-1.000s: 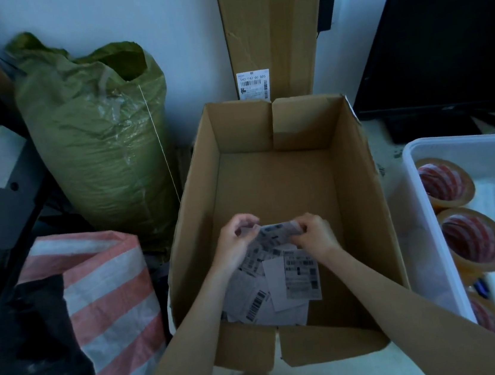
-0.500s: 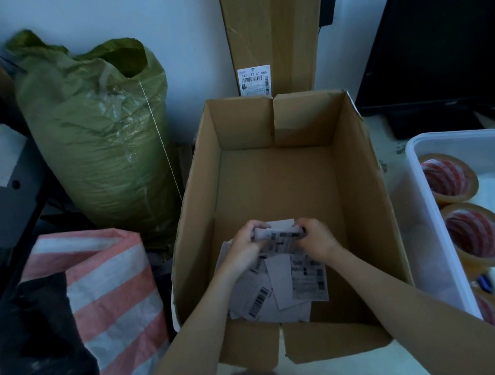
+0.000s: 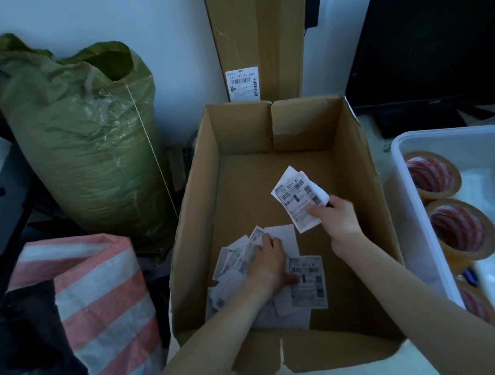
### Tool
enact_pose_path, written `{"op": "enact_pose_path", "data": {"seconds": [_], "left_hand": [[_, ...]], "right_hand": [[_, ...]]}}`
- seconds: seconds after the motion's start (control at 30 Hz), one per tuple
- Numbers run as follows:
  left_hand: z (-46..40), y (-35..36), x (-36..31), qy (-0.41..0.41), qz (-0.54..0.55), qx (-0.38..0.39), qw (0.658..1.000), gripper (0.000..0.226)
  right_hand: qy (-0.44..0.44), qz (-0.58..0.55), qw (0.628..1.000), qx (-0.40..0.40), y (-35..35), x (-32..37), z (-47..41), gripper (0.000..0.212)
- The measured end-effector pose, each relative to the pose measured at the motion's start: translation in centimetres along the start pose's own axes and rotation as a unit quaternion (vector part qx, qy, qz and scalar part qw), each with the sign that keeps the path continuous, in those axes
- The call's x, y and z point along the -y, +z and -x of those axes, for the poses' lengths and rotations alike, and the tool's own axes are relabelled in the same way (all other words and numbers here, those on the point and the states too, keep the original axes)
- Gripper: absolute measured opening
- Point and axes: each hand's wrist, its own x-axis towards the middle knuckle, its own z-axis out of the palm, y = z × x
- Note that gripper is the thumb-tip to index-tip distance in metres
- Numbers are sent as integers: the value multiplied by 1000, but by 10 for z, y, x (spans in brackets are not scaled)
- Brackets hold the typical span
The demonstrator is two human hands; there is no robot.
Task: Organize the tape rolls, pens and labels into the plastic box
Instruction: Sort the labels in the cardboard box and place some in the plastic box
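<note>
Two hands: right (image 3: 335,217) pinches flat paper labels (image 3: 299,201); left (image 3: 268,262) presses loose labels (image 3: 239,260), fingers flat.

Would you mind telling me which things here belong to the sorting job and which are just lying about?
Job:
- labels in the right hand: held labels
- loose labels under the left hand, in the cardboard box
- plastic box
- tape rolls inside it

Lying about:
- green sack
- striped bag
- monitor
- tall carton
</note>
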Motion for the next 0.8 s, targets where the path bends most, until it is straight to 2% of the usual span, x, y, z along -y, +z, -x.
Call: {"op": "enact_pose_path", "data": {"seconds": [0.17, 0.27, 0.33, 0.4, 0.5, 0.57, 0.6, 0.7, 0.8], "left_hand": [[-1, 8, -9, -36, 95, 46, 994, 65], [-1, 3, -1, -39, 122, 64, 990, 51], [2, -13, 7, -50, 189, 62, 979, 46], [9, -38, 16, -70, 293, 31, 953, 32], [30, -80, 26, -87, 503, -33, 859, 18], [42, -98, 30, -65, 583, -77, 806, 20], [45, -103, 30, -52, 599, -94, 793, 23], [53, -107, 22, -30, 601, -117, 790, 25], [54, -100, 11, -24, 590, -126, 797, 22]], "right_hand": [[23, -29, 999, 14, -10, 2, 2, 13], [12, -41, 999, 25, -14, 8, 5, 12], [-3, -42, 999, 27, -17, 10, 8, 17], [-30, -27, 999, 20, -21, 12, 12, 17], [-93, 18, 995, 0, -26, 11, 19, 12], [-123, 52, 991, 1, -27, 10, 26, 15], [-129, 64, 989, 16, -27, 10, 29, 18], [-100, 54, 988, 104, -27, 11, 38, 23], [-33, -34, 980, 194, -26, 14, 45, 23]]}}
